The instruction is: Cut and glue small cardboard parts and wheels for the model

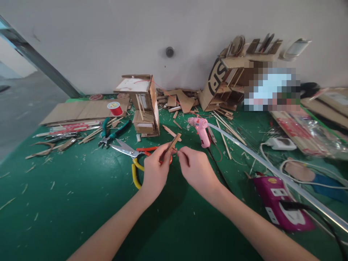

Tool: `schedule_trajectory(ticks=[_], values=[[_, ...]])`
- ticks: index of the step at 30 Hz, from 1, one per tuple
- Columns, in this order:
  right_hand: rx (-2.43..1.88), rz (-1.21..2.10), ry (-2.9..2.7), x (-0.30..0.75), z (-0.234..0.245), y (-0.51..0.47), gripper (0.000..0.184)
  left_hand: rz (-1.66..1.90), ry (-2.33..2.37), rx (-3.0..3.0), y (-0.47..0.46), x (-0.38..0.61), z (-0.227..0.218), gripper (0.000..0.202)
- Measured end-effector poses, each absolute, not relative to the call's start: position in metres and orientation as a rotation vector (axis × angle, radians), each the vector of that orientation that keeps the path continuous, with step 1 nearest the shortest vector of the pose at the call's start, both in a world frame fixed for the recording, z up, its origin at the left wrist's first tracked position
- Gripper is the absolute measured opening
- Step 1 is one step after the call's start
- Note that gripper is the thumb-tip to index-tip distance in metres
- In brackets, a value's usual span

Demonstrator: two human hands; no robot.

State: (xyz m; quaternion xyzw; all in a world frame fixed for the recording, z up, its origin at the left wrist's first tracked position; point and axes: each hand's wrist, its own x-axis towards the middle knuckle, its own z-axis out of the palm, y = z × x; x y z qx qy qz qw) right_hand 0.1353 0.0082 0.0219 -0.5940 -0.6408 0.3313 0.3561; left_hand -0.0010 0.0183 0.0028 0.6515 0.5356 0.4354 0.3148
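Note:
My left hand point(157, 165) pinches a small strip of cardboard point(174, 142), holding it up at a slant above the green table. Close beside it, my right hand point(197, 166) has its thumb and fingertips pressed together at the strip's lower end; whatever is between them is too small to make out. Scissors point(126, 149) with open blades lie just left of my left hand, next to red-handled pliers point(146, 149) partly hidden behind it. A pink glue gun point(200, 129) with a long clear glue stick point(244, 146) rests beyond my right hand.
A small cardboard house model point(146, 105) stands behind the hands, a cardboard shelf point(217, 85) at back right. Green-handled cutters point(107, 134) and a red thread spool point(115, 108) lie left. A purple power strip point(272, 190) with cables sits right. Scraps point(185, 99) lie by the wall.

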Motion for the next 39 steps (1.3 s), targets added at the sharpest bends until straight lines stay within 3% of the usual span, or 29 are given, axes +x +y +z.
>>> schedule_trajectory(ticks=[3,7,10,15,19,22,27,30,35,39], values=[[-1.629,0.282,-2.090,0.131,0.019,0.004,0.020,1.158,1.376,1.650,0.021,-0.001,0.001,0.024],[-1.724,0.230,-2.187,0.126,0.024,0.006,0.022,1.163,1.368,1.584,0.023,-0.002,-0.002,0.025],[-1.679,0.636,-1.886,0.126,0.030,0.012,0.023,1.186,1.395,1.563,0.022,-0.003,-0.003,0.027],[-1.435,1.665,-1.025,0.134,0.037,0.023,0.027,1.172,1.426,1.612,0.018,-0.002,0.002,0.029],[-1.294,1.875,-0.864,0.139,0.037,0.028,0.025,1.176,1.419,1.636,0.018,-0.001,0.004,0.030],[-1.413,1.583,-1.139,0.136,0.035,0.026,0.027,1.150,1.395,1.595,0.020,-0.001,0.003,0.031],[-1.736,0.348,-2.243,0.125,0.031,0.018,0.023,1.152,1.349,1.477,0.024,-0.003,-0.001,0.032],[-1.763,0.209,-2.439,0.121,0.031,0.017,0.030,1.164,1.320,1.445,0.025,-0.004,-0.003,0.032],[-1.770,0.838,-1.857,0.119,0.038,0.026,0.017,1.169,1.284,1.462,0.024,-0.003,-0.002,0.032],[-1.620,1.292,-1.525,0.120,0.047,0.033,0.026,1.196,1.330,1.542,0.021,-0.002,0.001,0.031]])
